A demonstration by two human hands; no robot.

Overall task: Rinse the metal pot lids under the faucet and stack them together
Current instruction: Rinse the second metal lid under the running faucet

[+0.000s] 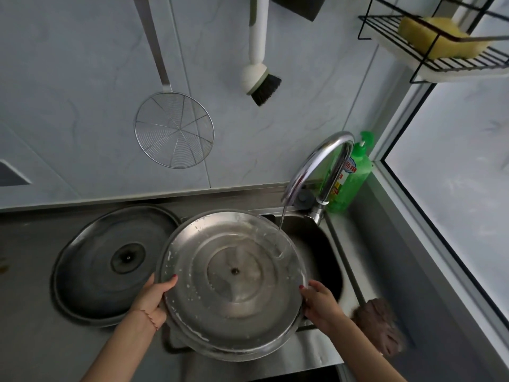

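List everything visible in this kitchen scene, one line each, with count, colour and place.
Round metal pot lid: one, silver, soapy, held over the sink.
Second round metal lid: one, grey, on the counter at left.
Curved chrome faucet: one, running water onto the held lid's rim.
Steel sink: one, under the lid.
Wire mesh skimmer: one, silver, hanging on wall.
Dish brush: one, white with black bristles, hanging.
Detergent bottle: one, green, behind faucet.
Sponge: one, yellow, in black wire rack.
Brownish cloth: one, right counter.
Left hand, right hand: gripping the lid's edges.
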